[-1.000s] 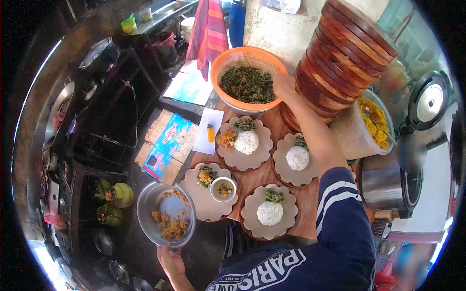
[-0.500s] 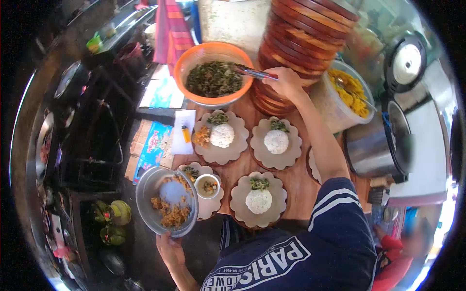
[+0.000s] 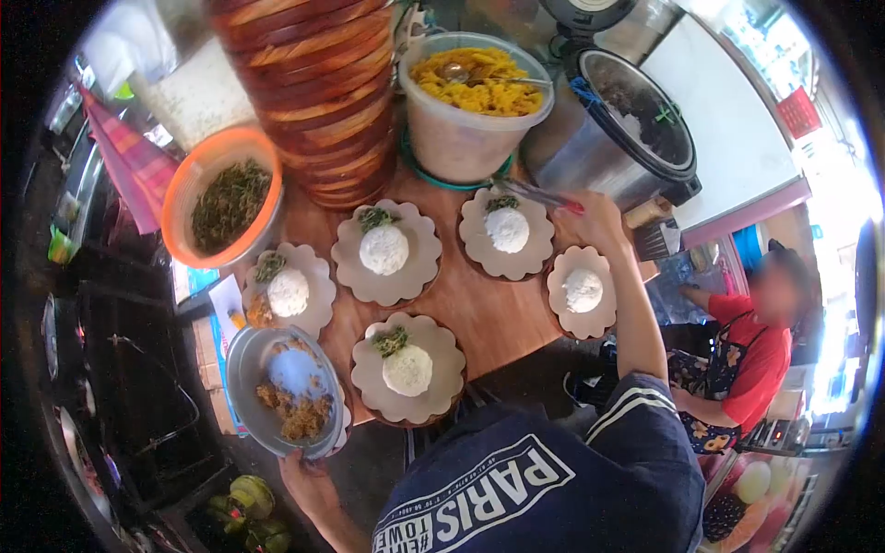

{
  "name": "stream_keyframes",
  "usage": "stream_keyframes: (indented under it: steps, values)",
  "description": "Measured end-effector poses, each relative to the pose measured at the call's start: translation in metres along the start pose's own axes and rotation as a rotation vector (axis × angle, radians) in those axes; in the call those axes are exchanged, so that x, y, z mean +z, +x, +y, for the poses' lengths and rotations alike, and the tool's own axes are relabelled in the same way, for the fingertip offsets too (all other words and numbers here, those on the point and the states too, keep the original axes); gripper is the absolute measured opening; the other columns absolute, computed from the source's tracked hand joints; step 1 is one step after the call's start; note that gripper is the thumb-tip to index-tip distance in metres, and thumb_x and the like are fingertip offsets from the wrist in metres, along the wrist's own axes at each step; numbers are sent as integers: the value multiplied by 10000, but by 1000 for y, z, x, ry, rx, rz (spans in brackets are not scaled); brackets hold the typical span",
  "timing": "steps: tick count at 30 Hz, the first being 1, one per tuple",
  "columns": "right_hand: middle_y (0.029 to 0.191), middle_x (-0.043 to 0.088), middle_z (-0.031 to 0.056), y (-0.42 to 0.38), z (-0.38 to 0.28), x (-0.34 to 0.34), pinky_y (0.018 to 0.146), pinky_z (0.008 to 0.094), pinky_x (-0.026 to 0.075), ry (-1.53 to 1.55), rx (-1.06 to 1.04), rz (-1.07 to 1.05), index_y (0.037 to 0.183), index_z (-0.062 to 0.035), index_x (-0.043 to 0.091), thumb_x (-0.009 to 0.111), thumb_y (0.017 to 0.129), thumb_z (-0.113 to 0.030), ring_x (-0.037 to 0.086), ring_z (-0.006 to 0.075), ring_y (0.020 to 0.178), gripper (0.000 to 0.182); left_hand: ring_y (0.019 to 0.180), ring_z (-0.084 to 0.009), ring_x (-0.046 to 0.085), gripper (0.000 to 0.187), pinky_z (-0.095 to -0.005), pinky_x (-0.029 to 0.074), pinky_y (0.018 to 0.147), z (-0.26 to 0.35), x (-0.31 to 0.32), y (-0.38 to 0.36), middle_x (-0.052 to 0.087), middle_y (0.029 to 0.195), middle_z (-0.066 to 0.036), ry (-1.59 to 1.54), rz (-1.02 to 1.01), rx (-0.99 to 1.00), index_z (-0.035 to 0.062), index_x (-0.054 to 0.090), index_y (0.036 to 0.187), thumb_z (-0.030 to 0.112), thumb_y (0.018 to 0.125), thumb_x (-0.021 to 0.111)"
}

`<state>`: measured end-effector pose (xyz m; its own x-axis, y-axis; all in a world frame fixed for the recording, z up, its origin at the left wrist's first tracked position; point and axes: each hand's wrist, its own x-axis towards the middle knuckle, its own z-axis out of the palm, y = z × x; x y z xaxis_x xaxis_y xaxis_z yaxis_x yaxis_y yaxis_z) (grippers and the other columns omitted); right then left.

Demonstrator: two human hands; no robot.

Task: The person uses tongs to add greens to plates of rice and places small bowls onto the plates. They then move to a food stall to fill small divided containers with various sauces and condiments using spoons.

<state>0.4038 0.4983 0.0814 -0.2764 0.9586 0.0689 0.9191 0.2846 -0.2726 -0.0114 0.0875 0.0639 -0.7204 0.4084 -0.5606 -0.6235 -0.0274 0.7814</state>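
Observation:
My left hand grips the near rim of a grey bowl holding brown shredded food. The fingers of my right hand are closed on metal tongs with red grips. The tips of the tongs are beside the greens on a scalloped plate with a white rice mound. To the right, another plate bears only rice. Plates with rice and greens stand to the left and nearer my body. One at the left also has brown food, partly behind the bowl.
An orange-rimmed bowl of greens is at the left. Behind the plates stand stacked wooden plates, a tub of yellow food and an open steel rice cooker. A person in red is at the right.
The view has swung rightward. My right hand and the tongs have moved from the bowl of greens to a plate at the right. My left hand still holds the grey bowl.

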Motion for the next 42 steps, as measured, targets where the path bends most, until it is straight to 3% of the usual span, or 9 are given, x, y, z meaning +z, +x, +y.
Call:
stream_keyframes:
  steps: [2, 6, 10, 18, 20, 26, 28, 35, 42]
  values:
    - [838, 674, 156, -5, 21, 33, 712, 447, 517, -73, 71, 12, 1023, -176, 712, 667, 783, -296, 649, 358, 817, 272, 1070, -181, 539, 407, -324, 466, 827, -8, -5, 13, 537, 1226, -67, 105, -192, -32, 56, 461, 1266, 108, 865, 510]
    - [837, 675, 171, -2, 50, 88, 723, 454, 522, -168, 88, -6, 948, -121, 711, 659, 796, -297, 656, 354, 813, 238, 1062, -190, 552, 409, -332, 500, 809, -17, 23, 0, 538, 1222, -80, 98, -196, 22, 40, 454, 1262, 100, 862, 514]
    - [843, 676, 184, 7, 51, 79, 732, 446, 525, -212, 112, -92, 892, -68, 696, 661, 805, -311, 660, 354, 833, 260, 1023, -187, 576, 402, -317, 533, 753, -4, 46, -22, 544, 1208, -89, 123, -155, -31, 27, 454, 1252, 88, 860, 518]
    - [846, 681, 175, 18, 48, 37, 748, 447, 524, -207, 164, -136, 906, -86, 700, 665, 803, -346, 660, 356, 846, 283, 998, -162, 574, 287, -307, 497, 835, -4, 44, -29, 583, 1118, -55, 134, -172, -15, 22, 537, 1161, 111, 887, 528]
    - [846, 681, 177, 22, 54, 44, 751, 447, 524, -224, 189, -157, 908, -94, 703, 663, 805, -354, 660, 356, 849, 282, 982, -162, 592, 386, -276, 529, 714, -6, 51, -29, 576, 1157, -69, 119, -139, 5, 40, 475, 1239, 88, 860, 530]
    - [871, 683, 181, 16, 63, 68, 750, 457, 527, -211, 195, -66, 896, -119, 715, 663, 802, -370, 659, 363, 850, 273, 987, -161, 590, 376, -265, 516, 731, -11, 52, -31, 563, 1189, -70, 76, -170, 6, 27, 473, 1238, 95, 871, 523]
    - [906, 684, 173, 8, 52, 48, 746, 454, 529, -194, 260, -133, 966, -147, 706, 667, 798, -378, 657, 356, 864, 287, 1015, -170, 581, 390, -289, 521, 767, -15, 48, -31, 552, 1199, -87, 55, -149, 9, 14, 464, 1248, 96, 871, 518]
    - [927, 687, 145, -47, 0, 19, 749, 443, 522, -23, 334, 86, 1019, -167, 700, 673, 785, -400, 652, 344, 885, 331, 1072, -189, 564, 423, -304, 517, 844, -36, 27, -19, 544, 1219, -112, 17, -214, 22, 2, 449, 1272, 81, 863, 522]
    - [906, 672, 163, -77, -79, 10, 770, 449, 494, 170, 65, 125, 1025, -143, 696, 681, 764, -392, 635, 365, 878, 361, 966, -162, 572, 227, -294, 489, 824, -26, -19, -6, 590, 1087, -67, -8, -220, 116, 8, 534, 1079, 116, 880, 538]
